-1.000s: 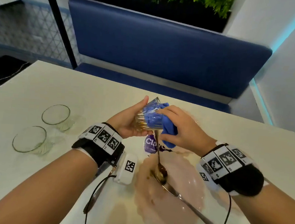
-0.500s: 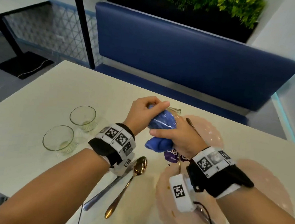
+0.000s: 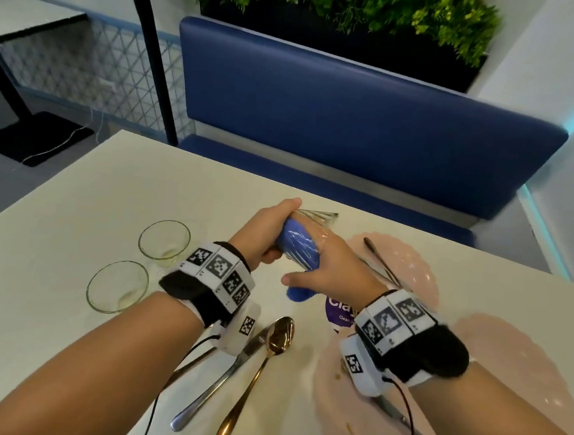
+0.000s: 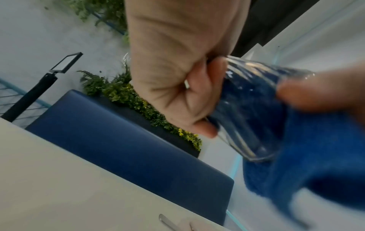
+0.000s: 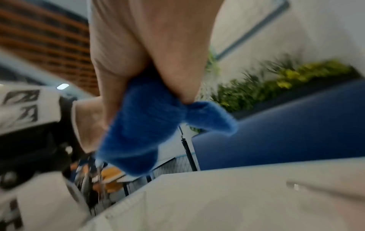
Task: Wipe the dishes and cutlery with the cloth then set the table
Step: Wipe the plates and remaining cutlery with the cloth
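My left hand (image 3: 270, 236) grips a clear ribbed glass (image 3: 315, 216) above the middle of the table, fingers curled round its base end (image 4: 247, 117). A blue cloth (image 3: 297, 250) is stuffed inside the glass, and its tail (image 3: 298, 293) hangs out below. My right hand (image 3: 324, 271) holds the cloth (image 5: 148, 132) at the glass's mouth, fingers curled round it. The left wrist view shows the cloth (image 4: 296, 156) filling the glass. A gold spoon (image 3: 270, 350) and a steel knife (image 3: 221, 380) lie on the table near me.
Two empty glass bowls (image 3: 164, 243) (image 3: 117, 286) stand at the left. Pink plates sit at the far right (image 3: 412, 271), right (image 3: 541, 374) and near (image 3: 329, 409); the far one carries cutlery (image 3: 376, 258). A purple-labelled packet (image 3: 338, 312) lies under my right wrist. A blue bench (image 3: 355, 119) runs behind the table.
The glass has turned in my left hand around the cloth, and my right hand has rolled lower at its mouth. Both hands keep their hold. The head view has shifted.
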